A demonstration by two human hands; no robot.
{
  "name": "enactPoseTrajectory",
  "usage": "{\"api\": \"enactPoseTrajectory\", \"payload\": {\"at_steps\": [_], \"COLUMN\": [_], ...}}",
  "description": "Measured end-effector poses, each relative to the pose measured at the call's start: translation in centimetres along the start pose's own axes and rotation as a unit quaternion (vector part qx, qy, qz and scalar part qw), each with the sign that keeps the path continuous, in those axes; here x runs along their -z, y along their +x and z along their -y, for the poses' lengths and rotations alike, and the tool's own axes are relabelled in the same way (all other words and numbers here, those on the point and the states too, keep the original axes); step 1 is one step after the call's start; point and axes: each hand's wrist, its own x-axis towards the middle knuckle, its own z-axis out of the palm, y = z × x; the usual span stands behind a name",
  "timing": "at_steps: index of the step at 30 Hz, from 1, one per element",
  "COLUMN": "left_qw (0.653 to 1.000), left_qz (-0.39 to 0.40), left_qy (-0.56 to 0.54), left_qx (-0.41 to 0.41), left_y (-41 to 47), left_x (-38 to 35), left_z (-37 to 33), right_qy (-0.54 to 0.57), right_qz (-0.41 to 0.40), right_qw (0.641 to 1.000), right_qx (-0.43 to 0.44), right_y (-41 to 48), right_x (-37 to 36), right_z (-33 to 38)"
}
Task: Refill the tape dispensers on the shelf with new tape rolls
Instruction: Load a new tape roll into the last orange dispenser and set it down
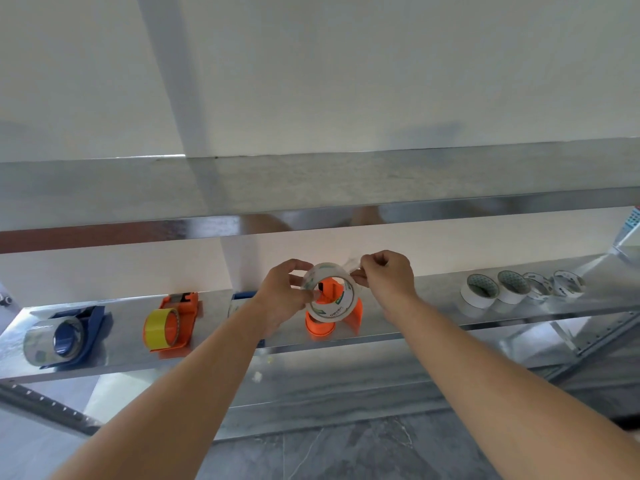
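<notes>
My left hand (282, 295) grips a clear tape roll (335, 309) with a white printed core, held just above the metal shelf (433, 299). My right hand (384, 273) pinches the loose end of the tape at the roll's upper right. Behind and below the roll stands an orange tape dispenser (355, 315) with no roll on it. To the left, an orange dispenser (173, 318) carries a yellow roll. At the far left a blue dispenser (74, 336) carries a clear roll. Part of another blue dispenser (244, 295) shows behind my left forearm.
Several spare tape rolls (519, 291) stand in a row on the shelf's right part. A higher shelf board (311, 188) runs across above my hands. A lower shelf (329, 382) and a grey floor lie below.
</notes>
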Motion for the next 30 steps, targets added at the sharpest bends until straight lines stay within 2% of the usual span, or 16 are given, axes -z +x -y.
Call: {"api": "enactPoseTrajectory", "payload": {"at_steps": [11,17,21,30], "left_qw": [0.993,0.991,0.990,0.973], "left_qz": [0.045,0.034,0.003,-0.105], "left_qy": [-0.087,-0.077,-0.072,-0.069], "left_qx": [0.068,0.106,0.124,0.192], "left_y": [2.6,4.5,5.9,9.1], "left_x": [1.9,1.7,0.8,-2.6], "left_z": [3.1,5.1,6.1,9.3], "right_qy": [-0.069,-0.109,-0.141,-0.200], "right_qz": [0.042,0.072,0.078,0.166], "right_qw": [0.996,0.991,0.987,0.964], "right_qx": [-0.030,0.001,0.010,0.050], "right_y": [-0.6,-1.5,-0.1,4.8], "right_x": [-2.9,-3.7,-4.3,-5.2], "right_z": [-2.6,-4.1,-5.6,-9.7]}}
